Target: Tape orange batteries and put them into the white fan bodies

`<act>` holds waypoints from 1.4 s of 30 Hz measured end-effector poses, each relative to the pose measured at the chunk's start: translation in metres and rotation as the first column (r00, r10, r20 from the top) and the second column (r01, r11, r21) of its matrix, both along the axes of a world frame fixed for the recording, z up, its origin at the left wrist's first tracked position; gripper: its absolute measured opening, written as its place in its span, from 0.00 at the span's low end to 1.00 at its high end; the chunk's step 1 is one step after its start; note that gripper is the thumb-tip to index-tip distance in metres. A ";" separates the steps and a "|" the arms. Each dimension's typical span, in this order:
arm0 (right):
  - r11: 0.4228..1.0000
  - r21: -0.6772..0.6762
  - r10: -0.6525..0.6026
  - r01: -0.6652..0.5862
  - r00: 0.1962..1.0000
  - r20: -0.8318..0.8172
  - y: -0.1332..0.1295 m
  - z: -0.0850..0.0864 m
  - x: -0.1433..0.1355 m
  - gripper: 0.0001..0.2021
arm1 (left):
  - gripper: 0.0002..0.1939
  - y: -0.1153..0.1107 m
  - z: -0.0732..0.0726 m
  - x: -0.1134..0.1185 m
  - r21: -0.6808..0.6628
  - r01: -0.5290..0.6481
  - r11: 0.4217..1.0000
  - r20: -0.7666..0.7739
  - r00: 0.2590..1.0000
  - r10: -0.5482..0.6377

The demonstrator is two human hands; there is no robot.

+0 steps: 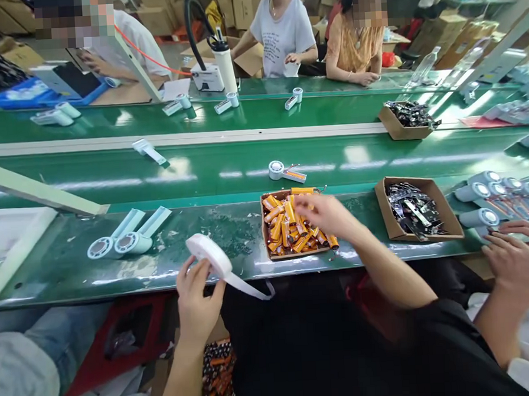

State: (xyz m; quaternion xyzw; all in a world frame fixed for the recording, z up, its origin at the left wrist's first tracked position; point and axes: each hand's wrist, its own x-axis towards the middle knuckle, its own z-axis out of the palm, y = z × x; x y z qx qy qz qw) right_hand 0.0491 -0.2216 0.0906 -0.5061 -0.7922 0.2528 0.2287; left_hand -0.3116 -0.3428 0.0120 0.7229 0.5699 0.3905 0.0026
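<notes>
My left hand (197, 296) is closed around a roll of white tape (209, 254), just off the bench's front edge. A loose end of the tape hangs down to the right. Over the right side of a small cardboard box (267, 245) is my right hand (321, 214), its fingers stretched toward the orange wrapped battery cells (288, 223) heaped inside. No cell shows clearly in that hand, and its fingertips are slightly blurred. Behind the box, on the green belt, lies a pale blue fan-like housing (277, 170) with an orange cell in its handle.
Two pale blue housings (134, 242) lie left on the bench. To the right stands a box (385, 215) of dark parts, with a co-worker's hands (511, 256) beyond. More housings (146, 150) are spread along the belts. Several people work opposite. A slanted post (42, 186) rises at left.
</notes>
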 end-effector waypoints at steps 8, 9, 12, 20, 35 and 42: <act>0.979 -0.200 0.081 -0.041 0.977 0.195 0.107 -0.012 0.012 0.15 | 0.25 0.020 0.027 0.064 0.042 0.190 0.981 -0.146 0.972 -0.182; 0.990 -0.143 0.026 -0.009 0.993 0.115 0.099 -0.015 0.011 0.16 | 0.26 0.019 0.031 0.065 0.043 0.188 0.981 -0.158 0.971 -0.179; 0.993 -0.016 -0.115 0.114 0.958 -0.262 0.065 -0.020 0.011 0.20 | 0.27 0.014 0.041 0.063 0.044 0.201 0.979 -0.224 0.956 -0.187; 0.997 -0.022 -0.066 0.075 0.963 0.260 0.040 0.007 -0.007 0.18 | 0.24 0.022 0.043 0.066 -0.023 0.233 0.972 -0.275 0.934 -0.230; 0.996 0.029 -0.078 0.088 0.965 -0.251 -0.026 0.016 -0.024 0.19 | 0.27 0.002 0.035 0.055 -0.055 0.115 0.992 -0.355 0.926 -0.127; 0.987 -0.160 -0.047 -0.019 0.918 -0.395 -0.040 0.006 -0.037 0.24 | 0.29 0.001 0.051 0.060 -0.019 0.128 0.992 -0.424 0.897 -0.124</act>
